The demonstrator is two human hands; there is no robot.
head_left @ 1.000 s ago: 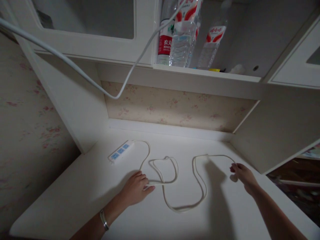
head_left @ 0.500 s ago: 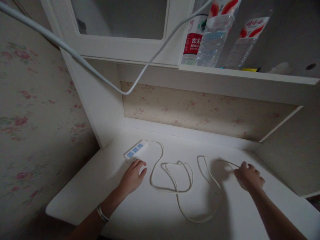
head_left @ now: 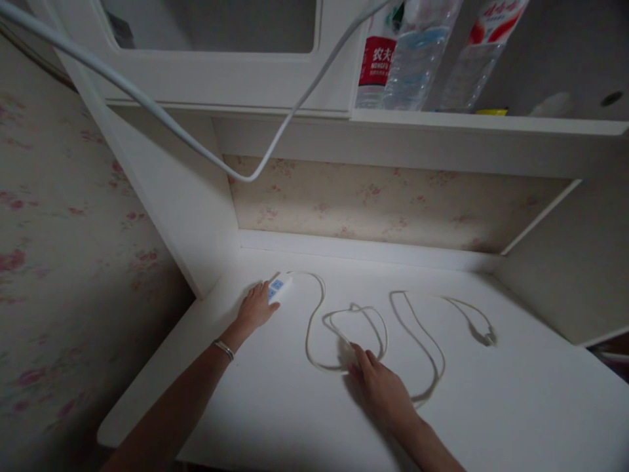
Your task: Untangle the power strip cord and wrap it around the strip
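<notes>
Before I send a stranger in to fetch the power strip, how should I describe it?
Start at the white desk and look toward the panel on its left. Near the back there, the power strip lies at a slant, its nearer end under the left hand. It is a straight white bar with blue sockets, unlike the thin, curving cord that runs from it.

On the surface (head_left: 275, 406), the power strip (head_left: 278, 284) lies left of the cord's loop, its near end under the left grip (head_left: 258, 305). From its far end the cord (head_left: 308, 331) runs rightward, past the right grip (head_left: 381, 387) at the loop's near side, to the plug (head_left: 490, 338) at the right. Above, bottles (head_left: 415, 69) stand on a shelf (head_left: 466, 122), right of a cable (head_left: 181, 135) hanging before the cupboard (head_left: 221, 78).
</notes>
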